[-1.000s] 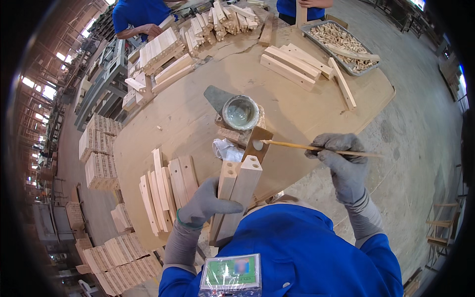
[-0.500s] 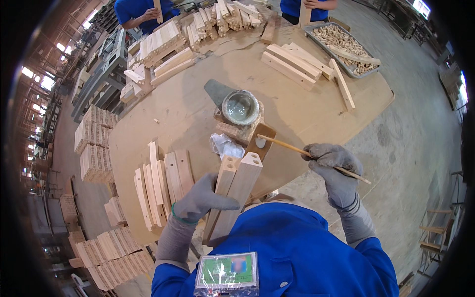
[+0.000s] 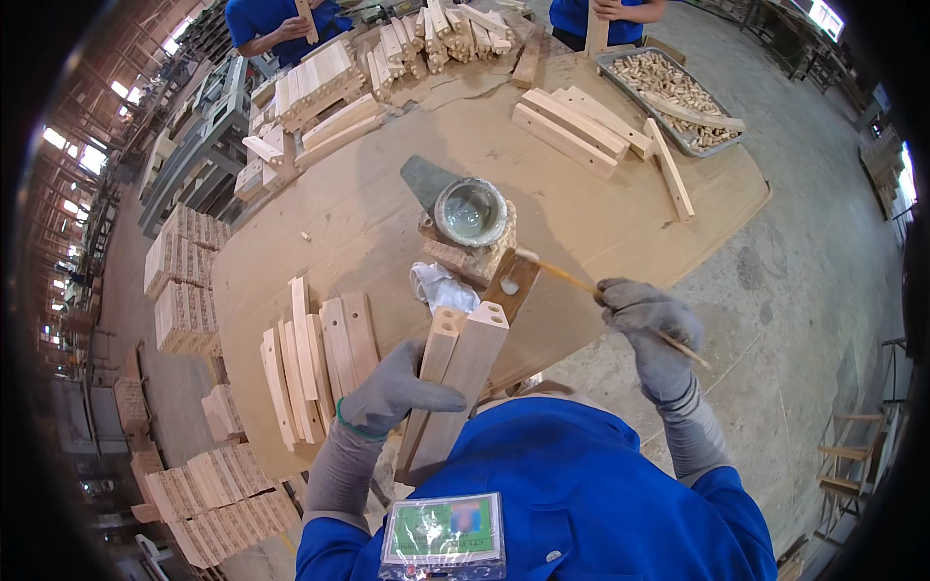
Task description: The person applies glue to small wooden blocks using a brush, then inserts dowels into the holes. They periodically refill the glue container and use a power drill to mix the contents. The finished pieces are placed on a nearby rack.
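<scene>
My left hand (image 3: 397, 392), in a grey glove, is closed round two light wooden bars (image 3: 467, 373) side by side, their drilled ends pointing away from me. My gloved right hand (image 3: 651, 334) grips a thin wooden stick (image 3: 572, 279) across the fingers. The stick's whitish, wet-looking tip is at the far edge of a small brown wooden piece (image 3: 521, 274), which bears a white blob (image 3: 509, 287). Just beyond stands a crusted round pot (image 3: 441, 221) holding a pale, glossy liquid, set on a wooden block. A crumpled white cloth (image 3: 444, 288) lies beside the block.
Several wooden bars (image 3: 308, 363) lie on the table (image 3: 320, 228) at left, more (image 3: 572, 131) at far right. A grey tray (image 3: 632, 94) of dowels stands at the back right. Bars are piled (image 3: 315, 82) at the far side, where two people in blue hold wood.
The stick's tip has gone from the white blob up to the far edge of the brown piece. My right hand has shifted slightly left; the left hand and its bars have barely moved.
</scene>
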A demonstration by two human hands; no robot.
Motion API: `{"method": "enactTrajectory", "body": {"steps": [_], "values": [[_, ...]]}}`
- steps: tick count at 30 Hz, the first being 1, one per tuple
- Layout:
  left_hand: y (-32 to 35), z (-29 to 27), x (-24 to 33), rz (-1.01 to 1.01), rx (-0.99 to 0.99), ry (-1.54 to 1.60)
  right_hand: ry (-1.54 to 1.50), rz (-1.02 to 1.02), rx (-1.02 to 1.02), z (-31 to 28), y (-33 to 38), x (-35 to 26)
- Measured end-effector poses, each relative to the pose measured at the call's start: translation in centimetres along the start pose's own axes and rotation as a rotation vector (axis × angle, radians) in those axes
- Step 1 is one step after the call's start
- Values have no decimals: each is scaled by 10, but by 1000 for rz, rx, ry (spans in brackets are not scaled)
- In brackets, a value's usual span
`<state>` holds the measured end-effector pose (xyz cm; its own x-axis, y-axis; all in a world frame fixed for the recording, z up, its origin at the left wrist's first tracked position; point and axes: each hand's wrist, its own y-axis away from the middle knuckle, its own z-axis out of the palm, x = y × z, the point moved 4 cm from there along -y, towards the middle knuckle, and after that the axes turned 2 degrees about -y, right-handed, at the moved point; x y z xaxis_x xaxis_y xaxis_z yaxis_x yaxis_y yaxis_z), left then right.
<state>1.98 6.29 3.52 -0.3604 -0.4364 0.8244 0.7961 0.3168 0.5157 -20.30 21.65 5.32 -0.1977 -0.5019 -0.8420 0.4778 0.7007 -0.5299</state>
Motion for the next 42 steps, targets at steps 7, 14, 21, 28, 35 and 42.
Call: {"method": "enactTrajectory", "body": {"steps": [7, 14, 21, 28, 35, 42], "values": [[-3, 17, 14, 242, 101, -505, -185, 419, 114, 1, -57, -41], [-5, 24, 15, 352, 164, -799, -174, 620, -127, 34, -87, -36], [-1, 26, 16, 336, 204, -878, -147, 659, -190, 45, -88, -30], [-3, 28, 14, 326, 241, -837, -221, 684, -237, 54, -85, -21], [-4, 32, 18, 292, 211, -865, -185, 670, -197, 45, -88, -20], [-5, 29, 17, 305, 229, -858, -216, 625, -158, 30, -87, -23]]}}
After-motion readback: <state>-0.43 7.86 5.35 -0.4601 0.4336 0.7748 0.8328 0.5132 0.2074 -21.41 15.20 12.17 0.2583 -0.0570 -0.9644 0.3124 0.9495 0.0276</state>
